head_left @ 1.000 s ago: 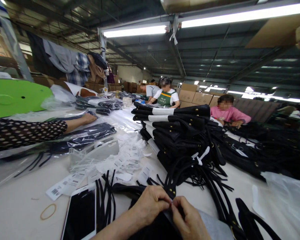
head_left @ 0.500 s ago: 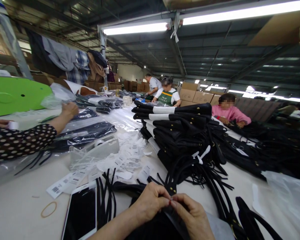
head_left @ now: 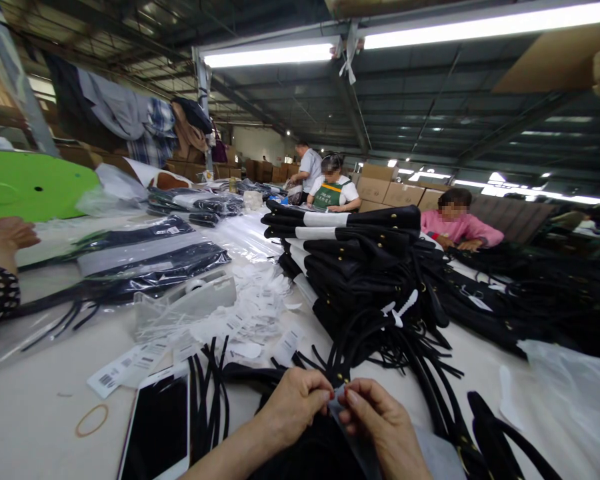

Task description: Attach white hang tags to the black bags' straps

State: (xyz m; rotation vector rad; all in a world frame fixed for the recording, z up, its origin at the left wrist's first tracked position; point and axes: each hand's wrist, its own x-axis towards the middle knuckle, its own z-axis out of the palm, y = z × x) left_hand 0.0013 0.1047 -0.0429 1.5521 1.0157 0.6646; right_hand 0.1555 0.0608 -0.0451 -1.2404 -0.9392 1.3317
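A pale grey strip [head_left: 353, 437], thin and slightly shiny, lies over a black fringed leather-like item [head_left: 300, 448] right in front of me. My left hand [head_left: 296, 405] pinches the strip's upper left edge between thumb and forefinger. Opposite it, my right hand [head_left: 383, 421] pinches the upper right edge, with its other fingers curled. A small gap separates the two sets of fingertips. Just beyond them are black straps with gold studs [head_left: 341, 378]. The lower part of the black item is hidden by my forearms and the frame edge.
Stacked black items with white bands [head_left: 350, 257] rise ahead. Leftward lie a phone [head_left: 156, 427], a rubber band [head_left: 92, 421], barcode tags [head_left: 113, 373], a clear plastic tray [head_left: 185, 303] and bagged black goods [head_left: 153, 263]. A co-worker's hand [head_left: 5, 233] is at far left; other people work beyond.
My fingertips have moved slightly apart, and more of the pale strip shows between them. The co-worker's arm in the polka-dot sleeve has drawn back to the left.
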